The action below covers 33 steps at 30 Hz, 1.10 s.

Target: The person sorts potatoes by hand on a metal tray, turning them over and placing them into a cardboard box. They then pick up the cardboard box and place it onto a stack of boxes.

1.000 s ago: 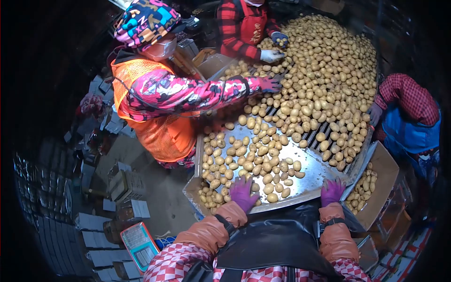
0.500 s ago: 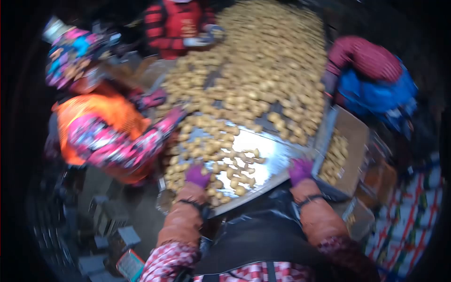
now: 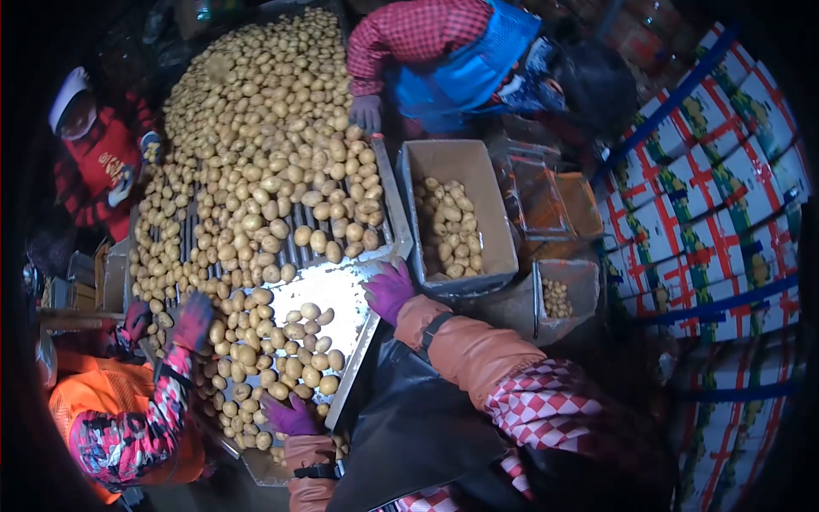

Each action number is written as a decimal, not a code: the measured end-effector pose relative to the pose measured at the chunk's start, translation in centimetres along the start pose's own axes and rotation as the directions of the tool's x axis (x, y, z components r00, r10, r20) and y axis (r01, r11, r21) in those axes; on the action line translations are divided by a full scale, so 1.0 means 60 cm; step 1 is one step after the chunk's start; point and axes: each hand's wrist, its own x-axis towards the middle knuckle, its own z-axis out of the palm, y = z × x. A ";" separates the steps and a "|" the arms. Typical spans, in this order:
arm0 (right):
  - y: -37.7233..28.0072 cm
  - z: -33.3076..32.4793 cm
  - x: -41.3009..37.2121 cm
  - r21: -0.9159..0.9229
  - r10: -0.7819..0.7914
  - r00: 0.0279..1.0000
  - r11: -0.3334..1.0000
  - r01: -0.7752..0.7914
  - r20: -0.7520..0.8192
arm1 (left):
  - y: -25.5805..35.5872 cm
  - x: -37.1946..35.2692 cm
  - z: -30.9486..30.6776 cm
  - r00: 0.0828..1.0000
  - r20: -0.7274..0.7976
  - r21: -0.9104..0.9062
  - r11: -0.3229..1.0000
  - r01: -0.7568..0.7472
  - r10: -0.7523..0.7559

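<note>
- Resting on the near corner of the steel tabletop point(image 3: 339, 294), the right hand point(image 3: 388, 288) wears a purple glove; grip released, fingers spread, nothing held.
- The left hand point(image 3: 290, 416), also in a purple glove, is at 7 o'clock from the right hand, at the tabletop's near edge. It lies on the potatoes with fingers stretched out; grip released, no potato seen clasped.
- The potatoes point(image 3: 256, 346) lie in a loose layer on the steel between the two hands. Toward 11 o'clock they thicken over the roller bars point(image 3: 294, 247) into a deep heap.
- A cardboard box point(image 3: 444, 162) stands at 1 o'clock from the right hand, against the tabletop's side, partly filled with potatoes.
- A smaller box point(image 3: 580, 282) stands at 3 o'clock from the right hand, with a few small potatoes in it.
- A co-worker in an orange vest point(image 3: 72, 410) is at 8 o'clock, with a red glove point(image 3: 192, 314) on the potatoes.
- A co-worker in a blue apron point(image 3: 465, 72) is at 12 o'clock, with a grey glove point(image 3: 367, 111) at the heap's edge.
- Another person in red point(image 3: 94, 166) stands at 10 o'clock.
- Stacked cartons point(image 3: 708, 213) fill the 3 o'clock side.
</note>
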 end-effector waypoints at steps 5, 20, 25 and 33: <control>-0.001 0.001 0.001 0.015 0.017 0.999 1.000 -0.018 0.050 | 0.078 -0.025 0.000 0.943 0.010 0.024 0.943 -0.333 0.333; 0.407 -0.406 0.357 0.692 0.559 0.698 0.711 -0.125 -0.448 | 0.223 0.021 -0.008 0.831 0.365 0.006 0.892 -0.452 0.419; 0.458 -0.459 0.429 0.626 0.329 0.804 0.777 0.068 -0.496 | 0.355 0.040 0.129 0.631 0.232 -0.057 0.658 -0.751 0.741; 0.647 -0.187 0.254 0.477 0.335 0.534 0.866 0.152 -0.777 | 0.361 0.073 0.210 0.591 0.295 0.062 0.602 -0.796 0.751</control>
